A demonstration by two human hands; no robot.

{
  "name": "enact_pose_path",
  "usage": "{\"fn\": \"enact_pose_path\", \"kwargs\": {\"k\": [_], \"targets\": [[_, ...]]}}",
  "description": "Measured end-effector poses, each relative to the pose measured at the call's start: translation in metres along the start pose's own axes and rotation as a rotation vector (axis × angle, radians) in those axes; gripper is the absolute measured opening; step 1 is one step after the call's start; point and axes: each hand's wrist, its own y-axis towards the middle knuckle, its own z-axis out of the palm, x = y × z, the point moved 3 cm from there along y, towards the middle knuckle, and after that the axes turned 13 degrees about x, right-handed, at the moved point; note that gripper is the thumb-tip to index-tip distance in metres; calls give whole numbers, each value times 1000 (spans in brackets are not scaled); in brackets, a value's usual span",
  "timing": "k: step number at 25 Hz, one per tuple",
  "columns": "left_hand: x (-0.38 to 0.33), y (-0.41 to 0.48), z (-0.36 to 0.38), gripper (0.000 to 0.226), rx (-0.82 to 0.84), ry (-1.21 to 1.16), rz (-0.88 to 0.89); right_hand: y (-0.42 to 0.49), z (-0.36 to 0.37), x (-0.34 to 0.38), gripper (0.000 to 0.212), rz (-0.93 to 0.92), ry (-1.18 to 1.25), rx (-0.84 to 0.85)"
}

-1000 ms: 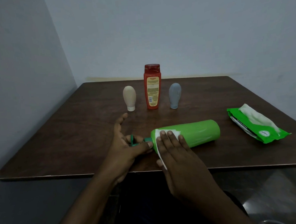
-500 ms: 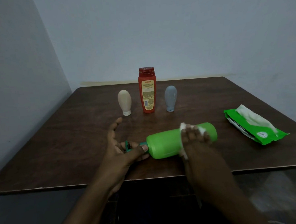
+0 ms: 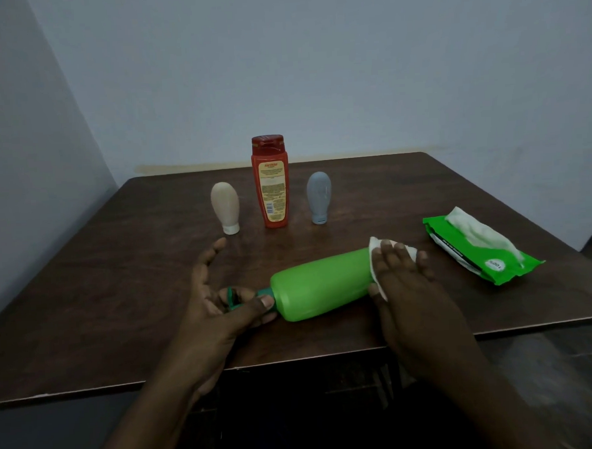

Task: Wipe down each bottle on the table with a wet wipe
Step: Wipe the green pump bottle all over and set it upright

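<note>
A green bottle (image 3: 320,285) lies on its side near the front of the brown table (image 3: 119,274), its dark green cap pointing left. My left hand (image 3: 219,297) pinches the cap end between thumb and fingers. My right hand (image 3: 404,280) presses a white wet wipe (image 3: 375,254) flat over the bottle's base end on the right, fingers straight. Further back stand a beige bottle (image 3: 226,207), a tall red bottle (image 3: 271,181) and a grey bottle (image 3: 319,197), all upright in a row.
A green pack of wet wipes (image 3: 477,249) lies on the right side of the table, one white wipe sticking out of its top. Walls close in behind and to the left. The table's front edge runs just below my hands.
My right hand has slid the wipe along the green bottle from its cap end to its base end. My left hand has kept its hold on the cap.
</note>
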Motion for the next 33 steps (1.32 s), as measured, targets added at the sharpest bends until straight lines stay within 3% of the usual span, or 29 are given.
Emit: {"fn": "enact_pose_path", "kwargs": {"k": [2,5,7,11,15,19,23,27,30,33], "targets": [[-1,-1,-1,105,0,0,-3,1,2,36,63,-70,43,22],[-4,-5,0,107,5,21,-20,-5,3,96,61,-376,50,125],[-4,-6,-1,107,13,28,-23,1,-6,102,59,-446,69,176],[0,-3,-6,117,11,59,-9,32,-21,47,57,-188,79,174],[-1,-3,-3,113,6,71,25,49,-30,8,36,93,-21,216],[-3,-4,-3,115,8,89,31,49,-37,74,30,-144,90,217],[-6,-7,-2,113,30,85,29,27,-29,119,53,-400,67,209],[1,-2,-8,114,13,96,25,33,-26,48,51,-183,137,196],[0,-2,-6,111,10,119,47,35,-30,1,47,38,-5,155],[-3,-4,-2,108,4,122,57,40,-29,30,49,-9,-42,154]]}}
